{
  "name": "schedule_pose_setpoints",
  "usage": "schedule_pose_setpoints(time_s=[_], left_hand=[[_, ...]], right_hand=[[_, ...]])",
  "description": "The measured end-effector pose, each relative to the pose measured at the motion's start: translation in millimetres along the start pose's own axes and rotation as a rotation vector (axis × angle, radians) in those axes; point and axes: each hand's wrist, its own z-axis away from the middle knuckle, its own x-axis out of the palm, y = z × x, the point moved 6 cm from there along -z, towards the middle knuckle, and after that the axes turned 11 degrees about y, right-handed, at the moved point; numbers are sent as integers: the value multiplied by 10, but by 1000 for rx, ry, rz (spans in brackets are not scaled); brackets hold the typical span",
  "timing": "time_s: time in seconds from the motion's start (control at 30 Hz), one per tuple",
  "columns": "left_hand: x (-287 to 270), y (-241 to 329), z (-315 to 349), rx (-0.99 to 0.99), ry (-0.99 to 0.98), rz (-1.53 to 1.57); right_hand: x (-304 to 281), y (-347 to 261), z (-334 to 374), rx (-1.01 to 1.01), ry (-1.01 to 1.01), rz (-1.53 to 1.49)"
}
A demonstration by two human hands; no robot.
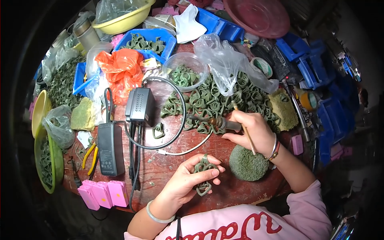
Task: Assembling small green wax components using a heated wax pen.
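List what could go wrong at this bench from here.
1. The right hand holds a heated-looking tool with its tip beside the pile of green rings; it might mar pieces it brushes.
2. The tool's cable loops across the table near a loose ring; a tug could drag it off.
3. The left hand pinches a green piece with bare fingers, so a slip may burn them.

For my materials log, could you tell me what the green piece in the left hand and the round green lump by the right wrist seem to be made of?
Green piece: probably wax or soft plastic, matte, thin looped strips. Round lump: likely sponge or foam, with a rough, pitted surface.
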Motion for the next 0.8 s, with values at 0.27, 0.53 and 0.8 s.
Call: schedule_pose_setpoints(time_s=[0.27, 0.53, 0.8], left_hand=[[24, 34, 5, 38, 45, 31], [137, 19, 36, 186, -130, -207], [119, 51, 48, 243, -91, -218]], right_hand=[[-215, -131, 258, -54, 28, 32], [-198, -569, 618, 28, 104, -426], [-82, -638, 632, 5, 38, -461]])
